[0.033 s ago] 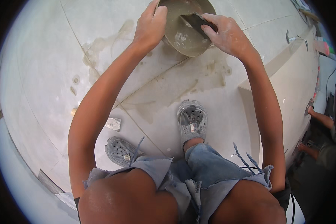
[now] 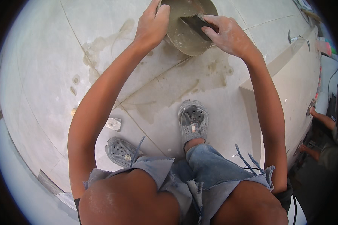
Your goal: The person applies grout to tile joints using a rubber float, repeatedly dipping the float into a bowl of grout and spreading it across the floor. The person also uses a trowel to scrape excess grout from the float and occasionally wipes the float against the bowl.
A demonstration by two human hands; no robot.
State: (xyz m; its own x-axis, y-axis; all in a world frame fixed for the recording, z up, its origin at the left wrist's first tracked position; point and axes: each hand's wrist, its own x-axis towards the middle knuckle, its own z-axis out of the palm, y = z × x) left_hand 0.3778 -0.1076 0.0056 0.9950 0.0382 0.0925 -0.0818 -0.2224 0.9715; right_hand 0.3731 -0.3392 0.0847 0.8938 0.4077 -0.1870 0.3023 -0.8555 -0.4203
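A round, grey-green bowl (image 2: 191, 51) stands on the tiled floor at the top of the view, its far side cut off. Wet greyish paste coats its inside. My left hand (image 2: 151, 28) grips the bowl's left rim; its fingertips are partly hidden. Between the thumb and fingers of my right hand (image 2: 231, 35) is a dark, flat scraper (image 2: 196, 26), tilted down into the bowl with its edge toward the paste. Whitish dust marks both hands.
Pale floor tiles (image 2: 37, 67) carry damp grey smears (image 2: 157, 101) below the bowl. A small light-coloured block (image 2: 113, 124) lies near my left clog (image 2: 120, 152); my right clog (image 2: 193, 120) is planted centrally. A beige slab (image 2: 296, 75) rises at right, with another person's legs (image 2: 323, 119) beyond it.
The scraper has shifted very slightly left inside the bowl with my right hand. My left hand keeps its hold on the rim.
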